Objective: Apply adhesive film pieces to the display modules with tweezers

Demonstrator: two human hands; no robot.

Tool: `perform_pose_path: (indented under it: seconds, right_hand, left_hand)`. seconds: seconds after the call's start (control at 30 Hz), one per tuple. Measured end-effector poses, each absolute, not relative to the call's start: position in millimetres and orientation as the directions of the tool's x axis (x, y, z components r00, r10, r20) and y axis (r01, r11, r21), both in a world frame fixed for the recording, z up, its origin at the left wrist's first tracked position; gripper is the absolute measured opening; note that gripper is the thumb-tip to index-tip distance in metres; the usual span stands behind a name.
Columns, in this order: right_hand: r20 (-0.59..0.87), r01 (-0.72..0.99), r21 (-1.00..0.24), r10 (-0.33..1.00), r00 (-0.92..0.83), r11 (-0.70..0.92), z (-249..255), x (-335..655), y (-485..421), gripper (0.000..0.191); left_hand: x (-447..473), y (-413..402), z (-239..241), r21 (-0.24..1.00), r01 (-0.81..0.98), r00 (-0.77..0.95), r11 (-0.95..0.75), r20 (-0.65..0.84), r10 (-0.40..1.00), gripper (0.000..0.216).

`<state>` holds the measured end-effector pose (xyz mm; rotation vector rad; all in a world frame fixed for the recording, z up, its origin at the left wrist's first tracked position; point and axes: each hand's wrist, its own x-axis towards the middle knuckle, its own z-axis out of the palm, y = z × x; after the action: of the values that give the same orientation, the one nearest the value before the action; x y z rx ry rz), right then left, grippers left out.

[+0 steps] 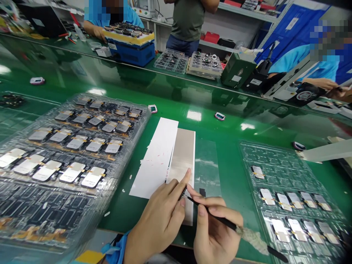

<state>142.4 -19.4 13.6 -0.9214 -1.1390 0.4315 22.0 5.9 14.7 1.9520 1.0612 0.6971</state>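
Note:
My left hand [162,216] rests on a grey sheet [183,154] beside a white sheet [158,157] on the green table, its fingers pinched around something small I cannot make out. My right hand [214,227] grips black tweezers [220,219] whose tips meet the left fingertips over the grey sheet. A clear film strip [206,167] with a small black piece [202,191] lies just right of them.
A stack of clear trays [22,220] with flat silver parts fills the left. Another clear tray [275,161], partly filled, lies at right. Small pink-rimmed parts [219,116] dot the green table [170,95]. Other people work at the far side beside a blue box [132,51].

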Motion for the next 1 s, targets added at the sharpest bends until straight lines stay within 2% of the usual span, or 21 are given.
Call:
perform_pose_path:
  seconds: [0.27, 0.67, 1.0]
  right_hand:
    - [0.533, 0.098, -0.823, 0.701, 0.473, 0.56, 17.6, 141.7, -22.1, 0.022]
    - [0.613, 0.179, -0.781, 0.679, 0.404, 0.598, 16.0, 141.6, -20.7, 0.027]
    - [0.579, 0.109, -0.796, 0.699, 0.42, 0.595, 15.0, 142.1, -22.0, 0.025]
  left_hand:
    - [23.3, 7.7, 11.3, 0.833, 0.427, 0.515, -0.351, 0.095, 0.852, 0.056]
    - [25.5, 10.0, 13.2, 0.783, 0.492, 0.511, -0.38, 0.094, 0.855, 0.061]
    - [25.2, 10.3, 12.2, 0.793, 0.483, 0.492, -0.371, 0.105, 0.864, 0.054]
